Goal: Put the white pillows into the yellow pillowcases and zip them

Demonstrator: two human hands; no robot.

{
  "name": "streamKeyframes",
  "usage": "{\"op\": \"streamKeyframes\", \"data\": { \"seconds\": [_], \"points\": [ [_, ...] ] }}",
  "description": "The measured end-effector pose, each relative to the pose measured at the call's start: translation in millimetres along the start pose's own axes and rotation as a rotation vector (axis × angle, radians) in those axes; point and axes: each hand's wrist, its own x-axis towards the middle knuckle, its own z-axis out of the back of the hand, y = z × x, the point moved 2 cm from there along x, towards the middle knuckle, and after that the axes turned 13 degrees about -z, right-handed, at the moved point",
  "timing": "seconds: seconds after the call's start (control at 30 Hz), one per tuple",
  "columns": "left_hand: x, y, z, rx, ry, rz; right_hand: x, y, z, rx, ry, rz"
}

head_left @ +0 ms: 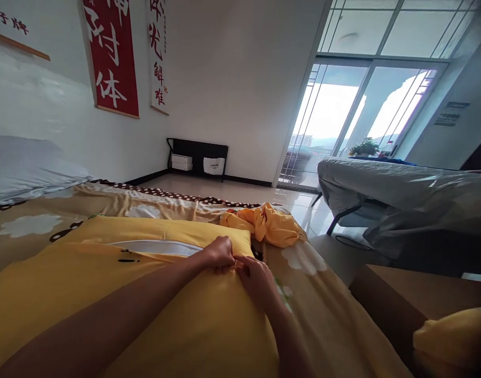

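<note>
A big yellow pillowcase [201, 320] lies on the bed, and a long slit runs across its top. Through that slit shows the white inner pillow [157, 246]. My left hand [220, 253] is closed in a pinch on the cloth at the right end of the slit. Touching it, my right hand [258, 281] pinches the same spot from the right. Whether a zip pull sits between the fingers is hidden. Beyond my hands lies a crumpled piece of yellow-orange cloth [278, 226].
The bed carries a tan sheet [31, 226] with white cloud shapes. At the far left is a pale pillow [28, 165]. Right of the bed stands a cardboard box [429, 289], with a yellow stuffed item [457, 336] beside it. A plastic-covered table [401, 181] stands near the glass door.
</note>
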Motion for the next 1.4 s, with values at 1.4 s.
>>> {"op": "streamKeyframes", "data": {
  "seconds": [1.4],
  "points": [
    [4.9,12.6,4.1,0.115,-0.026,-0.12,0.3,4.7,-4.0,0.031,-0.063,-0.04]
  ]
}}
